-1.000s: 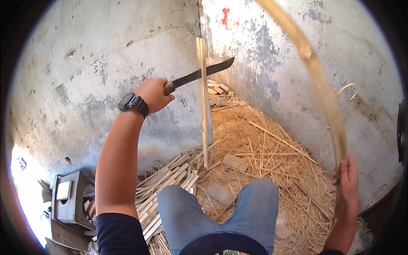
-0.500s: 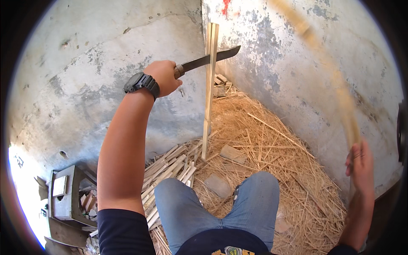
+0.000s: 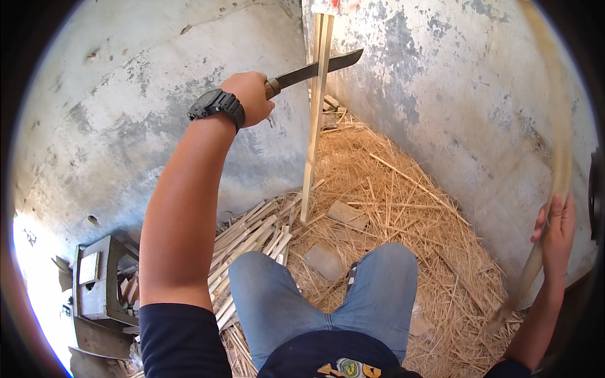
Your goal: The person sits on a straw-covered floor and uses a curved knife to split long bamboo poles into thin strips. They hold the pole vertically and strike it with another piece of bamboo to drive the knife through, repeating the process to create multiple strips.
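My left hand (image 3: 247, 97), with a black wristwatch (image 3: 217, 108) on its wrist, is closed round the wooden handle of a machete (image 3: 340, 61). Its dark blade is lodged across an upright split bamboo strip (image 3: 315, 120), near the top; the tip sticks out to the right. The strip's foot stands on the littered floor, just ahead of my knees. Far to the right, my right hand (image 3: 556, 236) grips a long pale bamboo stick (image 3: 561, 126), smeared by motion, which reaches up past the top of the picture and down below the hand.
Pale split strips (image 3: 252, 236) lie in a pile left of my knees. Straw-like shavings (image 3: 403, 195) cover the floor, with flat bricks (image 3: 346, 214) among them. Peeling walls (image 3: 403, 82) meet in a corner ahead. A grey box-like cabinet (image 3: 101, 277) stands at the lower left.
My left hand, the machete and the upright strip sit slightly higher in the picture. The stick in my right hand has swung to the right and now stands more upright.
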Available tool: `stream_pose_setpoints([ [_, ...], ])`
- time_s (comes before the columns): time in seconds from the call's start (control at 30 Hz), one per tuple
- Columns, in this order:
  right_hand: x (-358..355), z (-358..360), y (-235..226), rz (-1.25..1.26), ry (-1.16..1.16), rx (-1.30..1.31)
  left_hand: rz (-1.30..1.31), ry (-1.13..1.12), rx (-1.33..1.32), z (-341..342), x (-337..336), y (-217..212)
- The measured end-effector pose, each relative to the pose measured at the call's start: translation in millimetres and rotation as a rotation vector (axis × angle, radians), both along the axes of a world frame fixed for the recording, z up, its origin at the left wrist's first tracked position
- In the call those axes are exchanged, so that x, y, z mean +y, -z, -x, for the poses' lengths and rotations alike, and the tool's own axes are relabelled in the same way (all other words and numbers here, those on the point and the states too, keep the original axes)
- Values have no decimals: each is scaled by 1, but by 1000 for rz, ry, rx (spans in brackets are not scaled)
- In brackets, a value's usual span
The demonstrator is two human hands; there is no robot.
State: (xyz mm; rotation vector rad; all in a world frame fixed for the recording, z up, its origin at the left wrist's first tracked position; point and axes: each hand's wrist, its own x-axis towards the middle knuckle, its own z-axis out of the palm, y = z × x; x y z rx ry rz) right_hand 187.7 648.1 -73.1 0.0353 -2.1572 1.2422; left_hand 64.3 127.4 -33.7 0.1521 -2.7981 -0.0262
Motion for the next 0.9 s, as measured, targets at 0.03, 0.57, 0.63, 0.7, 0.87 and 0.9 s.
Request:
stream_pose_setpoints([
  [0.03,3,2,6,-47,1,-61,2,-5,-1,-1,1,-2],
  [0.57,47,-7,34,-122,-46,-287,-159,-33,86,-45,57,-40],
  [0.63,44,-12,31,-116,-11,-258,-210,-68,16,-47,68,-45],
  [0.7,44,-14,32,-110,-12,-243,-95,21,88,-42,68,-40],
  [0.87,47,-17,37,-125,-72,-285,-109,112,197,-32,62,-28],
  [0.9,44,-18,38,-126,-71,-279,-156,132,189,-30,63,-28],
])
